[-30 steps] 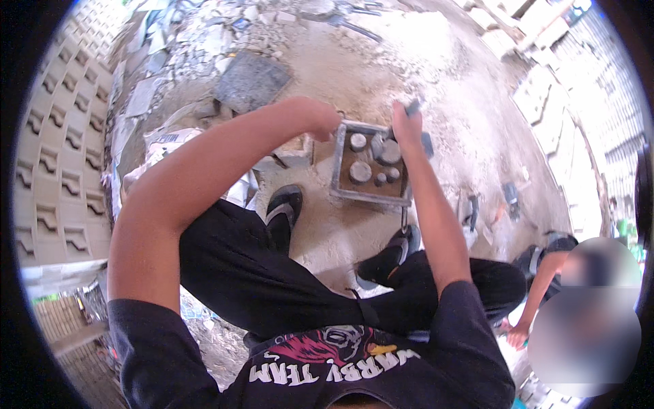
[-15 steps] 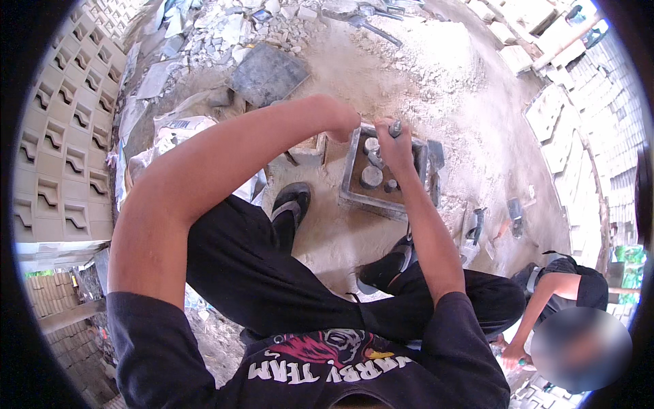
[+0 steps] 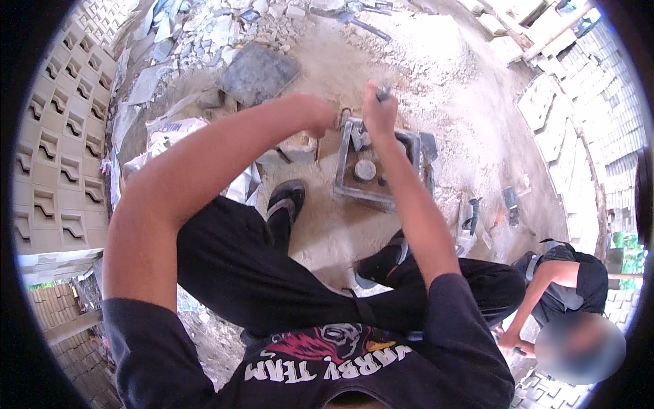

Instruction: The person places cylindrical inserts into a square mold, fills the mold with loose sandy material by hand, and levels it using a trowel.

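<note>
A square grey mould box (image 3: 364, 194) rests on the dusty ground in front of my feet, with a round pale disc (image 3: 365, 170) and smaller raised pieces inside. My right hand (image 3: 380, 114) is closed around a grey metal tool (image 3: 383, 92) above the box's far side; only its rounded end shows, so its kind is unclear. Part of the box's inside is hidden by my right forearm. Just left of the box's far corner is my left hand (image 3: 320, 117), bent downward with its fingers mostly hidden. A small metal loop (image 3: 345, 117) stands at that corner, beside this hand.
A dark flat slab (image 3: 260, 73) lies beyond my left forearm, near broken rubble (image 3: 214, 37). Pale powder (image 3: 436, 61) is heaped at the far right. Hand tools (image 3: 473, 217) lie right of the box. Another person (image 3: 555, 279) crouches at the lower right. Stacked blocks (image 3: 65, 150) line the left.
My right hand has lifted away from the box toward its far side with the tool. My left hand has drawn back left from the box's corner. The whole view has shifted slightly.
</note>
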`<state>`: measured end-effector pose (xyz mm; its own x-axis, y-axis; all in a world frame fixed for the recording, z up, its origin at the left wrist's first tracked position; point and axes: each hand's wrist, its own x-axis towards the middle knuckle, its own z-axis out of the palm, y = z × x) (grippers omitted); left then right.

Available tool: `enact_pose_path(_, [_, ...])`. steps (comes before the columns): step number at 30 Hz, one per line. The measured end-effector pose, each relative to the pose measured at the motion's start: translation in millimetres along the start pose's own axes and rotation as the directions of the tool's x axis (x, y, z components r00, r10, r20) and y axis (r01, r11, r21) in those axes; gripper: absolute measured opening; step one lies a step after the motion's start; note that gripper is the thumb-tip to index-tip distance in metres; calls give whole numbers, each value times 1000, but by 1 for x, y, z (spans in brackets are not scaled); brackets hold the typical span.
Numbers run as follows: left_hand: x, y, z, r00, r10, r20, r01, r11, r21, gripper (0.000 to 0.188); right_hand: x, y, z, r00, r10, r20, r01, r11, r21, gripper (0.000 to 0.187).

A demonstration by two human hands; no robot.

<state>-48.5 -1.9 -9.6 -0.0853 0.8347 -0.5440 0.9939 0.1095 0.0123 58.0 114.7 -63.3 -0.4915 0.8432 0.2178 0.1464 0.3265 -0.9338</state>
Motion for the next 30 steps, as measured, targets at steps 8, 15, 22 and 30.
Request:
enact_pose_path(8, [2, -1, -4, 989, -59, 133, 43, 991, 123, 30, -7, 10, -12, 984, 175, -14, -175, 985, 2, 46])
enact_pose_path(15, [8, -2, -4, 996, -60, 68, 52, 993, 106, 30, -28, 15, -6, 978, 195, 77, -199, 979, 48, 44])
enact_pose_path(22, [5, -3, -19, 998, -34, 46, 26, 988, 153, 30, -42, 26, -17, 943, 181, 278, -147, 979, -139, 44])
enact_pose_path(30, [-1, -26, -17, 996, -91, -12, 92, 986, 138, 26, -63, -15, -32, 931, 253, 265, -240, 968, -79, 43])
